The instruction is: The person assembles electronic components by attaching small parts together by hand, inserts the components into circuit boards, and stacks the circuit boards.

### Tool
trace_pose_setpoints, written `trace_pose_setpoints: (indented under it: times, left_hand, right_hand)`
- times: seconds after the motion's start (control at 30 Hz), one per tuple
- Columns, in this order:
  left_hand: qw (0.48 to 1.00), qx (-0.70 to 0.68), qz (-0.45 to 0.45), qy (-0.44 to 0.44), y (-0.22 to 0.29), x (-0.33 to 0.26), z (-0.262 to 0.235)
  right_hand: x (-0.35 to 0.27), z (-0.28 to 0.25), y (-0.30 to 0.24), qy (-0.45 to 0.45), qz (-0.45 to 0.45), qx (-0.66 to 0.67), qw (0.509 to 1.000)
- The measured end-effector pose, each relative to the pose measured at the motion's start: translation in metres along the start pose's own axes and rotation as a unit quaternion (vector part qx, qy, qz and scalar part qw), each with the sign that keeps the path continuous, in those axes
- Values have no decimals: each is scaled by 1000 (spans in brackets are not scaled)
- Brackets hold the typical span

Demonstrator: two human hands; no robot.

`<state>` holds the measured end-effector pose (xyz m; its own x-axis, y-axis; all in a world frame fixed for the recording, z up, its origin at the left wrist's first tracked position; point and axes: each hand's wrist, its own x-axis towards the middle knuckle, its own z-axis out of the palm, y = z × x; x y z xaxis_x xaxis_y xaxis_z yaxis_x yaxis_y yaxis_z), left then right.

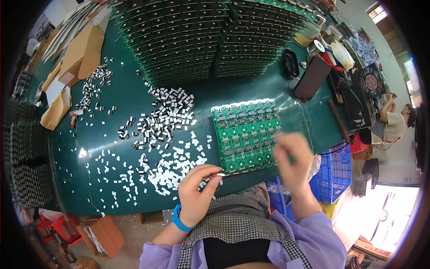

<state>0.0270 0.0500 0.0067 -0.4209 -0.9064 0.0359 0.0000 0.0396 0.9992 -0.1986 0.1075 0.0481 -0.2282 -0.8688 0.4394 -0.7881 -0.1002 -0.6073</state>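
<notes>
A green circuit board panel [244,134], with rows of round coil patterns and small parts, lies on the green table in front of me; it looks stacked on another. My left hand [197,190], with a blue wristband, is closed at the panel's near left corner. Thumb and forefinger pinch a small white block [220,174]. My right hand [293,157] hovers by the panel's right edge, smeared by motion, so its fingers cannot be made out. Left of the panel spreads a heap of small white-and-black blocks [172,112], with loose white pieces [165,177] nearer me.
Tall stacks of green boards [179,45] stand across the table's back. At the right lie a phone [312,78] on a stand and a black case [290,62]. A cardboard box [80,58] sits back left; a blue crate [335,172] stands right. Another person [396,119] is far right.
</notes>
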Motion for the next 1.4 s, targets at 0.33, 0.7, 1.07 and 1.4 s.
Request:
trace_pose_setpoints:
  times: [0.33, 0.7, 1.07, 1.4]
  left_hand:
    - [993, 73, 94, -9, 10, 0, 1]
    - [990, 33, 134, -23, 8, -1, -3]
    - [976, 58, 187, -98, 7, 2, -7]
    - [961, 70, 225, -143, 0, 2, -7]
  right_hand:
    - [-17, 40, -45, -126, 10, 196, 972]
    - [-34, 49, -41, -107, 125, 355, 920]
    - [-20, 39, -28, -190, 16, 323, 927]
    - [-12, 34, -32, -252, -14, 327, 911]
